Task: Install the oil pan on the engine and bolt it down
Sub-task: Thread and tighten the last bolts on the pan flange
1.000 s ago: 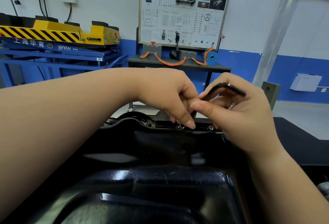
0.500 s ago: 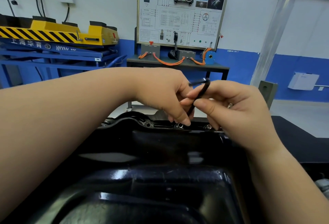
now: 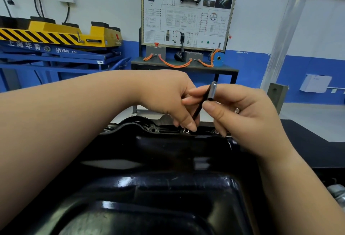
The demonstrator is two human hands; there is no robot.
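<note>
Reading the blue lift [image 3: 61,55] at left, white characters "上海华育" stand beside partly legible Latin letters; the training board [image 3: 188,10] carries a Chinese heading too blurred to read. Both hands pinch a black hex key [image 3: 203,102]: the left hand [image 3: 168,96] closed low on its shaft, the right hand [image 3: 242,115] closed on its bent top. Its tip is hidden behind the fingers at a bolt [image 3: 185,130] on the far flange of the glossy black oil pan [image 3: 149,188], which fills the foreground, its near edge cut off. Blue-and-white walls lie behind.

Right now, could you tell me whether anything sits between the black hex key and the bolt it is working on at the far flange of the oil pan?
Nothing visible: the black L-shaped hex key runs down towards the shiny bolt, left fingertips beside it.
</note>
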